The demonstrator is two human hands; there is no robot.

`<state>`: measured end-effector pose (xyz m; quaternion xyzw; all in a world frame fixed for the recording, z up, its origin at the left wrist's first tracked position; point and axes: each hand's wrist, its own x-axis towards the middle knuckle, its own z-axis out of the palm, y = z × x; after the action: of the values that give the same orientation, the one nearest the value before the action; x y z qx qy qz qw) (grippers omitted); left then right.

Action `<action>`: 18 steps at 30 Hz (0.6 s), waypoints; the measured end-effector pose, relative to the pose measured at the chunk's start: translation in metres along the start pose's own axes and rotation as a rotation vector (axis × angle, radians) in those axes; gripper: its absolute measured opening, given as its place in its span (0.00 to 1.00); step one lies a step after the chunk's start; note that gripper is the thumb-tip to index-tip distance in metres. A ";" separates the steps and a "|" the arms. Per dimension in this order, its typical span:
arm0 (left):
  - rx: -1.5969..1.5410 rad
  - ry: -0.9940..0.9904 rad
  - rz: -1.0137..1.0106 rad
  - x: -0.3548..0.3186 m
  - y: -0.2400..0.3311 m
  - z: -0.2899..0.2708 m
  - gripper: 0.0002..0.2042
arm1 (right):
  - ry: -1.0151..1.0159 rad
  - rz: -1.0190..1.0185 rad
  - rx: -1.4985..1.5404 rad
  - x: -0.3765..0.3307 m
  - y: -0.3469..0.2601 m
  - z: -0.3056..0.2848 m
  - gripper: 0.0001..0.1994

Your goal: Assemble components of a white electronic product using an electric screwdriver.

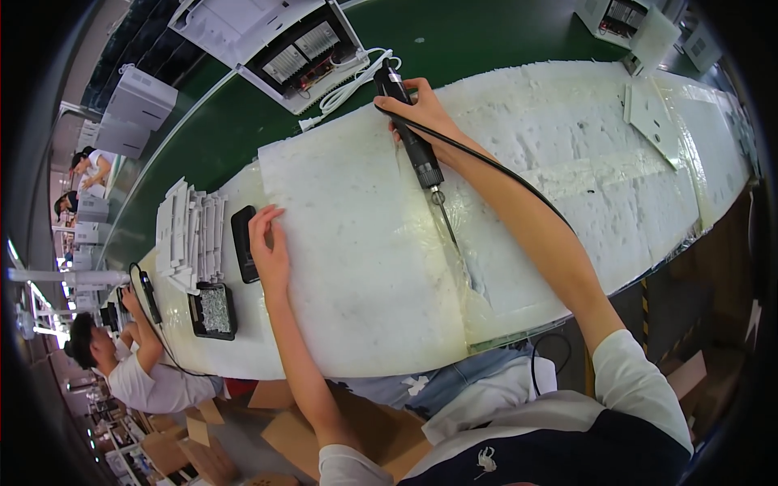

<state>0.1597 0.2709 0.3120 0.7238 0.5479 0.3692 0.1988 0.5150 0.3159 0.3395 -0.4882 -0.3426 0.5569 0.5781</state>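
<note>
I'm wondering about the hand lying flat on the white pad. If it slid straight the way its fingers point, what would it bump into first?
The left hand points up the white foam pad. Nothing stands on that stretch; the first thing would probably be the white cable by the open white device, though depth is hard to judge.

Electric screwdriver (412,138): slim black cylindrical body with a black cable trailing from its upper end, gripped at mid-body by the right hand (428,113). It is tilted, its thin metal bit pointing down toward the white foam sheet (356,267), on which the left hand (269,253) rests flat.
</note>
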 end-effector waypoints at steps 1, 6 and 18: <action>-0.003 -0.002 0.001 0.001 0.000 0.001 0.11 | 0.003 0.000 -0.001 0.001 0.001 -0.002 0.38; -0.011 0.002 0.007 0.000 0.001 0.000 0.11 | -0.027 0.056 0.009 -0.002 -0.004 0.002 0.34; -0.028 -0.018 -0.010 0.002 0.001 0.005 0.11 | -0.192 0.273 0.505 0.006 -0.001 -0.010 0.18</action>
<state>0.1643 0.2729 0.3104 0.7216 0.5446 0.3690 0.2157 0.5255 0.3199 0.3366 -0.3155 -0.1774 0.7408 0.5659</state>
